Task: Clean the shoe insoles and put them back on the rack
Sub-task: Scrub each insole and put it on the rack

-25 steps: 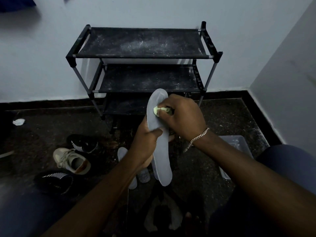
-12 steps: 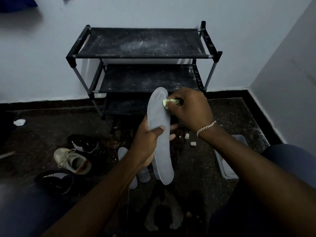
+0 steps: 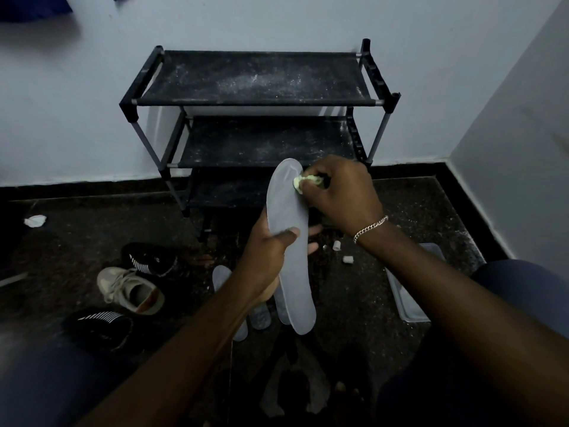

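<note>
A long grey insole (image 3: 289, 211) stands upright in front of me, toe end up. My left hand (image 3: 268, 260) grips its middle, thumb across the front. My right hand (image 3: 341, 195) is closed on a small crumpled pale-green wipe (image 3: 303, 181) and presses it against the insole's upper right edge. More grey insoles (image 3: 221, 278) lie on the dark floor behind my left forearm, partly hidden. The black three-shelf rack (image 3: 255, 78) stands against the wall beyond, its shelves dusty and bare.
Left on the floor lie a beige sneaker (image 3: 129, 291) and two black sneakers (image 3: 147, 260). A grey plastic tray (image 3: 409, 300) sits under my right forearm. Small white scraps (image 3: 337, 245) and a crumpled paper (image 3: 35, 220) dot the floor. A wall closes the right side.
My right hand with the wipe has moved up the insole from its middle toward the toe end. My left hand keeps the same hold on the insole.
</note>
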A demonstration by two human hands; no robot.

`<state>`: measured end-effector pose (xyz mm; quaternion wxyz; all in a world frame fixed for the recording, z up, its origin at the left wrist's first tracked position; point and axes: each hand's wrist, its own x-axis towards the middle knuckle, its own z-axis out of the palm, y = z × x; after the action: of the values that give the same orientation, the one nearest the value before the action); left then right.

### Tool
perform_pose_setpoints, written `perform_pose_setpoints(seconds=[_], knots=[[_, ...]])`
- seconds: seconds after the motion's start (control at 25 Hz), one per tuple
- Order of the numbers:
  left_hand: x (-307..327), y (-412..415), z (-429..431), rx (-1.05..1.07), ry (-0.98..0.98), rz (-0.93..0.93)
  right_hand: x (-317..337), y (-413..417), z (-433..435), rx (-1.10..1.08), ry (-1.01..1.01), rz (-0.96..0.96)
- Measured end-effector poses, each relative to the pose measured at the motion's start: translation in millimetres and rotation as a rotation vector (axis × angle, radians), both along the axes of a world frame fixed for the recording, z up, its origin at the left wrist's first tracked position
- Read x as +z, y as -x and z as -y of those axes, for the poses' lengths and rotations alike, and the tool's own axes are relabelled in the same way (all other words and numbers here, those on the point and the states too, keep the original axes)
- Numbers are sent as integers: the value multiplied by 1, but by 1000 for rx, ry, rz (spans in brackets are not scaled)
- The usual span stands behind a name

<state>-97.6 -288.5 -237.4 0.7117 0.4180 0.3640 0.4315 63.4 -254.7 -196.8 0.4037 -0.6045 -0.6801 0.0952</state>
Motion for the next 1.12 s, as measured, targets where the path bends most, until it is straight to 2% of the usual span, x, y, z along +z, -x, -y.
perform_pose_setpoints(seconds=[0.24,0.36,0.56,0.72,0.92,1.12], knots=[[-1,2,0,9,-9,-10,-5,2,2,24,35,16],[-1,0,-1,-10,-9,-11,0,-1,-3,-23,-23,-13],[-2,1,0,6,-4,5,-5,7,3,58,-20,57],[-2,0,1,-25,-18,-21,2,-3,-3,-11,-44,-12],[-3,0,0,-21,-22,-38,-2,3,-1,57,-47,24],[-2,-2,1,-39,-41,-66,3,-4,-4,-12,-72,-18]])
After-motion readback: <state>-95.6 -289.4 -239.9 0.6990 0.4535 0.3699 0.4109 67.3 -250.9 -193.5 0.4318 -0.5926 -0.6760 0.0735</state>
